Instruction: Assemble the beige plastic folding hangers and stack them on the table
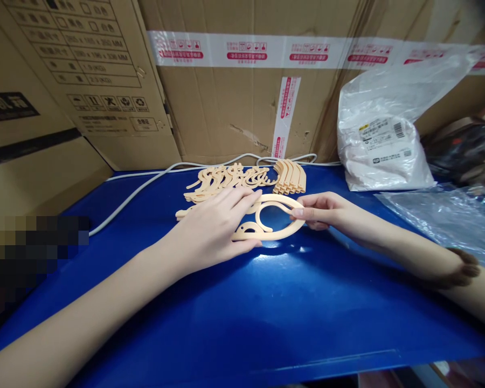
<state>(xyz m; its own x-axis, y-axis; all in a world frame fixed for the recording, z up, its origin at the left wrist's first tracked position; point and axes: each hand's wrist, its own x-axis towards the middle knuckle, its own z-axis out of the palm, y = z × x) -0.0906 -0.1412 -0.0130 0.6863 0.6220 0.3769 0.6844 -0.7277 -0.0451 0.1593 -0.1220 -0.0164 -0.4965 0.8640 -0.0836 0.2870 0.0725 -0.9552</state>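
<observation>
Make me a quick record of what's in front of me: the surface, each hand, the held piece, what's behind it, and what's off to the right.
Surface: blue tabletop
Held piece: cream looped piece, curved parts inside its outline
Left hand: over the piece's left part, thumb along the near edge
Right hand: pinching its right end
Behind: loose cream curved pieces, a neat row of cream pieces, then taped cardboard
Off right: white plastic bag with a label; clear plastic
</observation>
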